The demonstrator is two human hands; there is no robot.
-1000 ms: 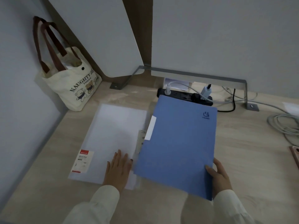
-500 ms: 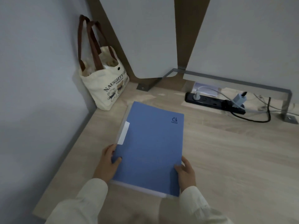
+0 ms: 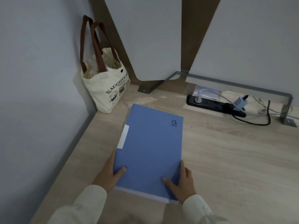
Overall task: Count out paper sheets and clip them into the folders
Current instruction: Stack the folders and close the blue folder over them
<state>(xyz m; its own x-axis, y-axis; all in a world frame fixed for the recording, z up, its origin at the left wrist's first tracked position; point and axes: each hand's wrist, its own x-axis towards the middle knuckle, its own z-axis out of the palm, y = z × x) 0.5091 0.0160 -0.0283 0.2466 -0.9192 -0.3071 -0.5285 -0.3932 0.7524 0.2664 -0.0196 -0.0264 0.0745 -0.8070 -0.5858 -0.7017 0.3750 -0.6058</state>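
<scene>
A closed blue folder [image 3: 150, 149] lies on the wooden desk [image 3: 226, 159], with a white tab sticking out at its left edge and a pale strip of sheets or back cover showing along its near edge. My left hand [image 3: 108, 172] grips the folder's near left edge, thumb on top of the cover. My right hand [image 3: 182, 183] grips the near right edge, thumb lying on the cover too. What is inside the folder is hidden.
A cream tote bag [image 3: 105, 88] with brown handles stands in the back left corner against the wall. A black power strip [image 3: 215, 105] with plugs and cables lies at the back right. Grey partition panels and a metal bracket [image 3: 242, 88] line the back edge.
The blue cover was swung leftward over the white sheets and the folder is now closed. Both hands moved onto its near edges. The view shifted, so the bag and power strip appear further right.
</scene>
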